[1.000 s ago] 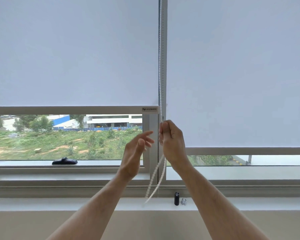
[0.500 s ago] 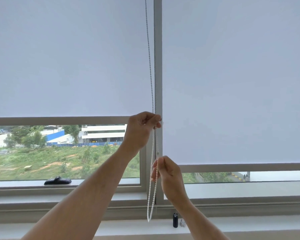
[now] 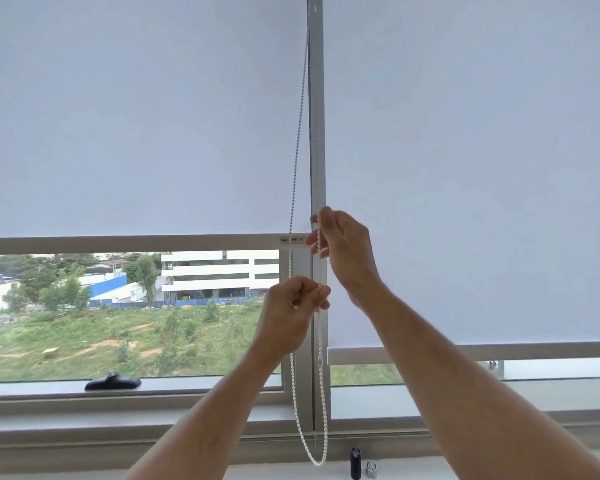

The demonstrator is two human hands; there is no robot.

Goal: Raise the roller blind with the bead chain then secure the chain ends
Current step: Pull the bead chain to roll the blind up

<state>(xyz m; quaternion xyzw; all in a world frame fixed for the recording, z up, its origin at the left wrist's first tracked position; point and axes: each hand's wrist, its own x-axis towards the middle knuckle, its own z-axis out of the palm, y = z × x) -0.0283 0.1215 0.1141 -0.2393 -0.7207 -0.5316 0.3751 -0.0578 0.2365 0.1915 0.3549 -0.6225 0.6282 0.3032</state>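
The left roller blind (image 3: 136, 133) hangs with its bottom bar (image 3: 129, 244) partway up the window. The white bead chain (image 3: 297, 168) drops along the centre mullion, and its loop ends just above the sill (image 3: 317, 460). My right hand (image 3: 347, 251) is the higher one and pinches the rear strand beside the left blind's bottom bar. My left hand (image 3: 290, 310) is lower and left of it, fingers pinched on the same strand. The front strand runs slack behind my left hand. The right blind (image 3: 465, 168) hangs lower.
The grey centre mullion (image 3: 316, 98) stands right behind the chain. A small black cylinder (image 3: 355, 462) and a silver clip (image 3: 371, 470) stand on the inner sill below the loop. A black handle-like object (image 3: 113, 382) lies on the left ledge.
My hands swapped heights: the right hand went up the chain and the left came down with it. The left blind's bottom bar sits higher relative to the right blind's bar.
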